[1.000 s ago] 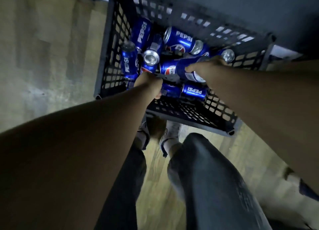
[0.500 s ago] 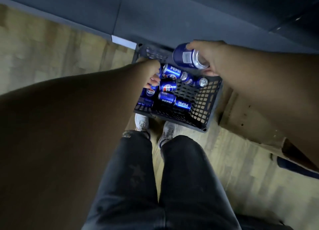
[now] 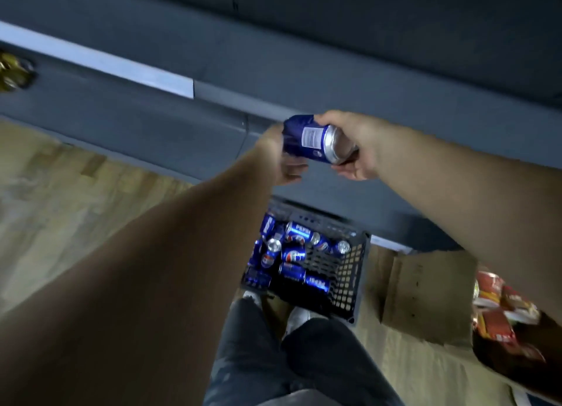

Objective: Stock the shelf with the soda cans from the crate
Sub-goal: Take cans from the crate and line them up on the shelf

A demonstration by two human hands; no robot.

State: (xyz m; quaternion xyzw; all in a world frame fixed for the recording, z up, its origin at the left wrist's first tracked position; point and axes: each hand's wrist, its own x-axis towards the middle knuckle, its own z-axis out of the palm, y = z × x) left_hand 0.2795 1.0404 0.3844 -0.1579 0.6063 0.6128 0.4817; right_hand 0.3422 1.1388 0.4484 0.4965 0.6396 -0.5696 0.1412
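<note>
My right hand (image 3: 362, 150) grips a blue soda can (image 3: 316, 140) lying on its side, silver top towards my wrist. My left hand (image 3: 279, 159) is right beside it with fingers curled. It seems to hold a second blue can (image 3: 292, 131), which is mostly hidden and blurred. Both hands are raised in front of the dark grey shelf (image 3: 213, 107). Below them on the floor stands the black plastic crate (image 3: 355, 284), with several blue Pepsi cans (image 3: 296, 255) lying loose inside.
My legs and shoes (image 3: 304, 360) stand just in front of the crate. A flattened cardboard box (image 3: 425, 293) lies to its right, with red packages (image 3: 498, 308) beyond. Wooden floor (image 3: 76, 207) spreads to the left. Gold items (image 3: 12, 70) sit on the shelf at far left.
Both hands have risen out of the crate to shelf height, the right carrying its can. The view has lifted, so the crate now lies lower and looks smaller.
</note>
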